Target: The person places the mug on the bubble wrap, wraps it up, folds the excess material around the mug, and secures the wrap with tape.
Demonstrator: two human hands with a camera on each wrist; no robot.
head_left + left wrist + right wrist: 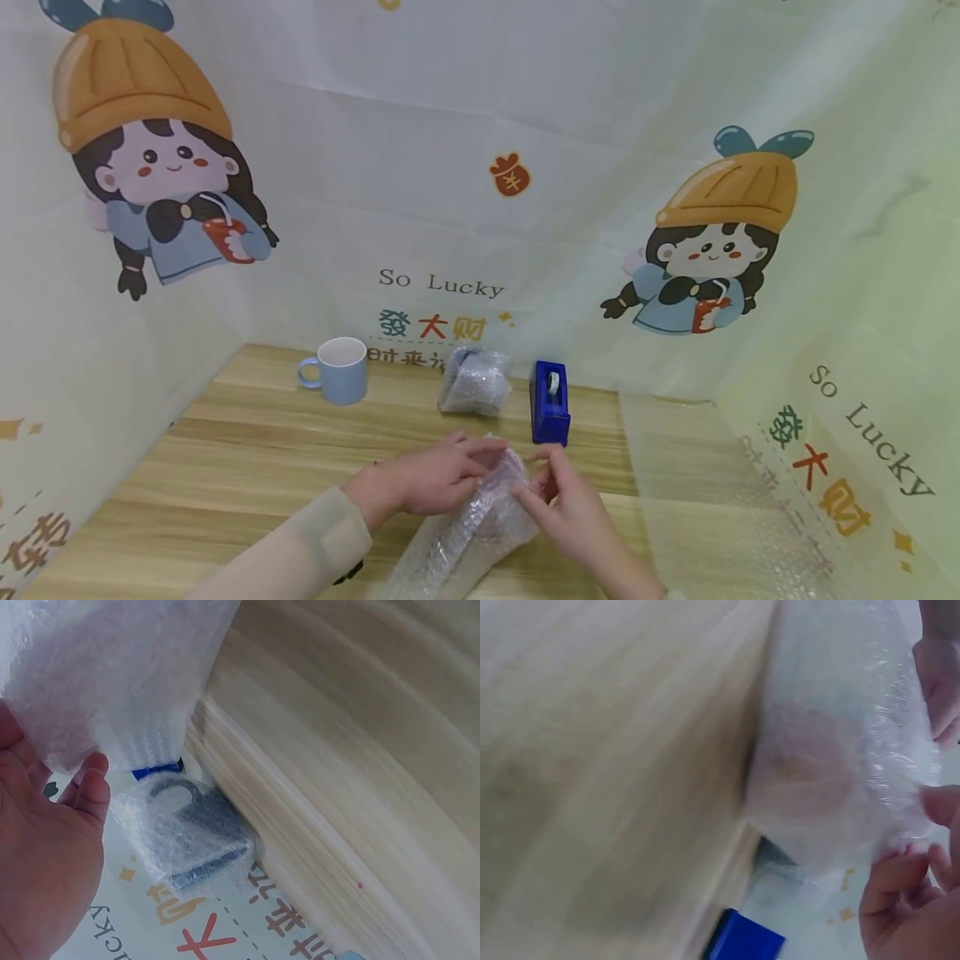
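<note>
In the head view a bubble wrap bundle (468,542) lies at the front of the table, folded round something pinkish that shows dimly through it in the right wrist view. My left hand (431,482) holds the far left edge of the wrap, its fingertips curled at the film in the left wrist view. From the right, my right hand (573,512) pinches the wrap's far end between thumb and fingers. Just beyond both hands sits a blue tape dispenser (551,417). Left of it is a bubble-wrapped mug (476,385), whose handle shows through the film in the left wrist view.
A light blue mug (345,377) stands upright at the back left of the wooden table (247,433). A flat bubble wrap sheet (697,492) covers the right side. Printed cloth (570,100) hangs behind and along both sides.
</note>
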